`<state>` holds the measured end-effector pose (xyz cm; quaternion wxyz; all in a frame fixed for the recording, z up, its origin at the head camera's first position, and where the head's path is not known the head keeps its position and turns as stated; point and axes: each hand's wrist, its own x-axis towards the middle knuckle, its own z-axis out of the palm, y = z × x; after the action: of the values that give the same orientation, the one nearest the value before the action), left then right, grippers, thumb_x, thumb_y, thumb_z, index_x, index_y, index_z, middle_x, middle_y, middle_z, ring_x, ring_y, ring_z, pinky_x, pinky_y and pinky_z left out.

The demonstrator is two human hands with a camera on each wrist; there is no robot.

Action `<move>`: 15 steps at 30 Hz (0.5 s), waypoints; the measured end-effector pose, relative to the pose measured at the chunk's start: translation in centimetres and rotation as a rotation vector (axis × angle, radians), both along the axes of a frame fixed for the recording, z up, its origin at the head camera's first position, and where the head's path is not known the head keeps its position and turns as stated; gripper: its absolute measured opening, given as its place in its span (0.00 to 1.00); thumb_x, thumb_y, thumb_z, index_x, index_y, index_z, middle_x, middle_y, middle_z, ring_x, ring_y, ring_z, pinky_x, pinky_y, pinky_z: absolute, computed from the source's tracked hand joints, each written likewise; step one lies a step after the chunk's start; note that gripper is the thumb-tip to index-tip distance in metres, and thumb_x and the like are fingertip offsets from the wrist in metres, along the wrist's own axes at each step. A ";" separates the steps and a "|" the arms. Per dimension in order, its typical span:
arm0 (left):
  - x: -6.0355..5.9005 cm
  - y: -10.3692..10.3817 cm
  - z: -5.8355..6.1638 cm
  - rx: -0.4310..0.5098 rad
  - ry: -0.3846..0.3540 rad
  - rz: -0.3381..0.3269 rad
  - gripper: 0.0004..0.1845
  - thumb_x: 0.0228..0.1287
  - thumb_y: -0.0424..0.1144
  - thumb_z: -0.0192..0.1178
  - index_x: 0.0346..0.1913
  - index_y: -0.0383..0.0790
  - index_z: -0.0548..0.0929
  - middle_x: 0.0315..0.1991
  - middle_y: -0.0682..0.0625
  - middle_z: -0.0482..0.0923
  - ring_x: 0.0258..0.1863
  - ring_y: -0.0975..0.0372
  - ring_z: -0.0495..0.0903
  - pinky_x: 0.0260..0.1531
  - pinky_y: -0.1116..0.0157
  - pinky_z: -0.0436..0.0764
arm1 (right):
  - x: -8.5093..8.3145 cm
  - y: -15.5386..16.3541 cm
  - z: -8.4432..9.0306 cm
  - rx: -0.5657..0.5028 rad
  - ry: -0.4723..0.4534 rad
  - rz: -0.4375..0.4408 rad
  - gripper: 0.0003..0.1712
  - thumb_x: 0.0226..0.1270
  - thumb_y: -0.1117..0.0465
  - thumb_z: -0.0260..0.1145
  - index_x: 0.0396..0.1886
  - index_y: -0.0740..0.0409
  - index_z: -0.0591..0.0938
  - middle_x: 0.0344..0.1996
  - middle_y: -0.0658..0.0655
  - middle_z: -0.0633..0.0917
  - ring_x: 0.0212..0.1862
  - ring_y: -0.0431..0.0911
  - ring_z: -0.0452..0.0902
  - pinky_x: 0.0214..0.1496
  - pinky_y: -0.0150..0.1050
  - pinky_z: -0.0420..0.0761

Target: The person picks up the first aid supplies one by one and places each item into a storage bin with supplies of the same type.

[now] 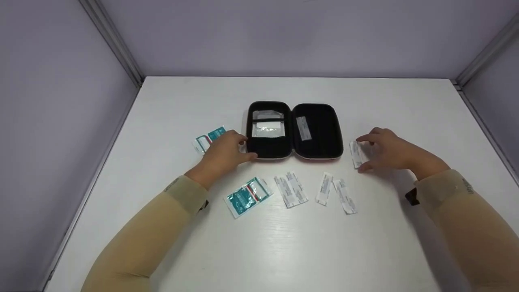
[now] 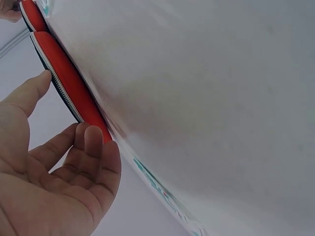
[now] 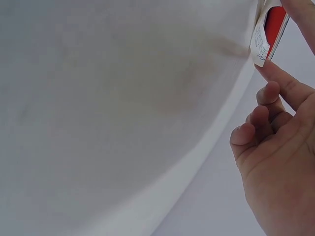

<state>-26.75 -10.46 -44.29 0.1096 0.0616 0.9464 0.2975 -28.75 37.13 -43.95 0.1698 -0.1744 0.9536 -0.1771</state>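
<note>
A zip case lies open like a book on the table, black inside and red outside. My left hand grips its left edge, the thumb at the near corner and the fingers along the side; the left wrist view shows the thumb and fingertips at the zipper edge. Right of the case, my right hand pinches a narrow white bandage packet by its ends, between thumb and forefinger. In the right wrist view that packet is slightly bowed. Another white packet lies in the case's right half.
Clear packets sit under straps in the case's left half. Nearer lie a teal-and-white packet, a pair of white packets and two single ones, left and right. Another teal packet is partly behind my left hand. Walls enclose the table.
</note>
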 end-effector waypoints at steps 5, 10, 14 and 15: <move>0.1 0.1 0.1 0.001 0.000 -0.002 0.35 0.74 0.53 0.78 0.76 0.38 0.84 0.64 0.45 0.83 0.60 0.53 0.83 0.66 0.53 0.87 | 0.2 0.1 0.2 -0.015 -0.001 -0.021 0.57 0.59 0.41 0.91 0.82 0.59 0.77 0.65 0.67 0.78 0.68 0.63 0.70 0.71 0.66 0.76; 0.1 0.0 0.2 0.002 0.001 -0.011 0.35 0.74 0.53 0.78 0.76 0.38 0.84 0.64 0.44 0.84 0.61 0.52 0.83 0.67 0.52 0.86 | 0.5 0.0 0.4 -0.037 0.011 -0.025 0.56 0.59 0.42 0.91 0.82 0.59 0.78 0.64 0.66 0.78 0.67 0.61 0.71 0.70 0.64 0.77; 0.1 0.0 0.1 0.003 -0.002 -0.011 0.36 0.74 0.53 0.77 0.76 0.37 0.83 0.66 0.43 0.84 0.62 0.52 0.83 0.69 0.51 0.86 | 0.6 0.0 0.7 -0.064 0.021 -0.036 0.55 0.59 0.44 0.92 0.81 0.60 0.78 0.62 0.66 0.79 0.65 0.61 0.73 0.67 0.61 0.78; 0.1 0.1 0.1 0.003 -0.004 -0.009 0.37 0.74 0.54 0.77 0.76 0.36 0.83 0.67 0.43 0.83 0.63 0.51 0.83 0.69 0.51 0.86 | 0.6 0.0 0.8 -0.068 0.027 -0.037 0.55 0.59 0.45 0.91 0.81 0.60 0.78 0.62 0.66 0.79 0.64 0.61 0.73 0.66 0.61 0.78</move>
<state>-26.67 -10.41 -44.19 0.1127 0.0652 0.9454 0.2987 -28.16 37.12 -43.16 0.1477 -0.1649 0.9523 -0.2099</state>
